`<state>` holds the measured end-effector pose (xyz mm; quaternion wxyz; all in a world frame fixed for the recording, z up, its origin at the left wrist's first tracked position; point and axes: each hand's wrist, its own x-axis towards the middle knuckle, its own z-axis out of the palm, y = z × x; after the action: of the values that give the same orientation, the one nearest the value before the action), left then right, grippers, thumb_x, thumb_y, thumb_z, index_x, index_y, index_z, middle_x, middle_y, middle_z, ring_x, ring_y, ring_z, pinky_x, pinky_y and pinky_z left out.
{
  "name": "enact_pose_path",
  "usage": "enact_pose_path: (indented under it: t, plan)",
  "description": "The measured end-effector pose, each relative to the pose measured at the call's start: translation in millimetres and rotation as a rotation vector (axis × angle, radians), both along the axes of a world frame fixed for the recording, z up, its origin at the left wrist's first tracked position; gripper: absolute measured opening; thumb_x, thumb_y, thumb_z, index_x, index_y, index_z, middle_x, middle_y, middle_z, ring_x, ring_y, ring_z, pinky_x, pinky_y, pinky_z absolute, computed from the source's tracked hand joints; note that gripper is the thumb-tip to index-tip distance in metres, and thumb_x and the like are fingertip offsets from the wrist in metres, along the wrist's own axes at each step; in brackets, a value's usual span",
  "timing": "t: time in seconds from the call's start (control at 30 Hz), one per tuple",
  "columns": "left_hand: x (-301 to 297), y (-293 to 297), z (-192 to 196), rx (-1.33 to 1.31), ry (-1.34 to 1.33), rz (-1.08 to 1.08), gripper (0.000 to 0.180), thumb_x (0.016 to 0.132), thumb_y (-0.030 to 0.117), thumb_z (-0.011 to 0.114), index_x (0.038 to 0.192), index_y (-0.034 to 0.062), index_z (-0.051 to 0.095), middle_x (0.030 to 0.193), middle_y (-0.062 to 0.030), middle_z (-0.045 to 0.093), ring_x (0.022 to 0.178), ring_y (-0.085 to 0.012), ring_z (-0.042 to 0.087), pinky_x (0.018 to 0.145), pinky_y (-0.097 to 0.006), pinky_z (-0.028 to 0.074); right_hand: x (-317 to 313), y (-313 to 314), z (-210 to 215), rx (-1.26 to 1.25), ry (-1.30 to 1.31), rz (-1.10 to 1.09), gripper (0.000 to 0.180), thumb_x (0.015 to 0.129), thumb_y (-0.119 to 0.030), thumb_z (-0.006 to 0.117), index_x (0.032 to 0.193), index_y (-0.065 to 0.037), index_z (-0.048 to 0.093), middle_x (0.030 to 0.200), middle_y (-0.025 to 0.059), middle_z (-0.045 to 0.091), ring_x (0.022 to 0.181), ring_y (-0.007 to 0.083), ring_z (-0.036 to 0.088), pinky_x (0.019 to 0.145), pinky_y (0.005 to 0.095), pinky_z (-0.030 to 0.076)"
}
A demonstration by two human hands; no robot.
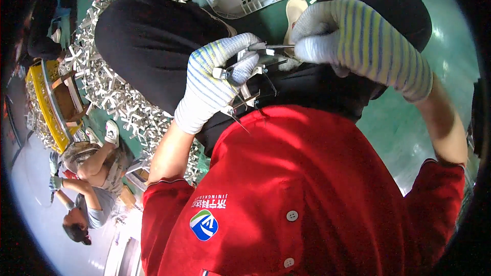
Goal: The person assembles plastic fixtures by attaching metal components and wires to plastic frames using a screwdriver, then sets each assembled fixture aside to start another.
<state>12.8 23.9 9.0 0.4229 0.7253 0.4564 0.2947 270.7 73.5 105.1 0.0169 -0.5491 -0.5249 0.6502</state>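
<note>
A small metal bracket (249,71) is pinched in the gloved left hand (212,84) above the lap, while a thin metal piece (273,47) is gripped by the gloved right hand (353,41); metal parts (117,97) are heaped nearby.

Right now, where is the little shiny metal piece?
In the head view, the small silver metal piece sits at upper centre, pinched between the left hand and right hand, both in striped knit gloves, above the black trousers.
</note>
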Motion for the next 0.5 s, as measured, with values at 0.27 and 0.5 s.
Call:
enact_pose_path:
  t: [0.27,0.5]
  plan:
    - [-5.3,4.9,-6.2,0.019,-0.02,-0.032,0.023,0.09,0.009,0.076,0.113,0.0033,0.076,0.091,-0.0153,0.076,0.08,-0.0294,0.075,0.075,-0.035,0.058,11.0,-18.2,-6.9,1.214,-0.244,0.736,0.024,0.084,-0.008,0.077,0.107,-0.008,0.071,0.102,0.0116,0.071,0.087,0.0299,0.071,0.076,0.0391,0.056]
    - [-5.1,3.8,-12.3,0.035,-0.041,0.019,0.023,0.09,0.008,0.077,0.112,0.0015,0.076,0.093,-0.0165,0.078,0.082,-0.0292,0.076,0.077,-0.035,0.059,12.4,7.9,-10.1,0.056,0.008,0.047,0.02,0.091,-0.026,0.077,0.099,-0.008,0.075,0.07,0.0027,0.064,0.059,0.0103,0.061,0.051,0.0242,0.044]
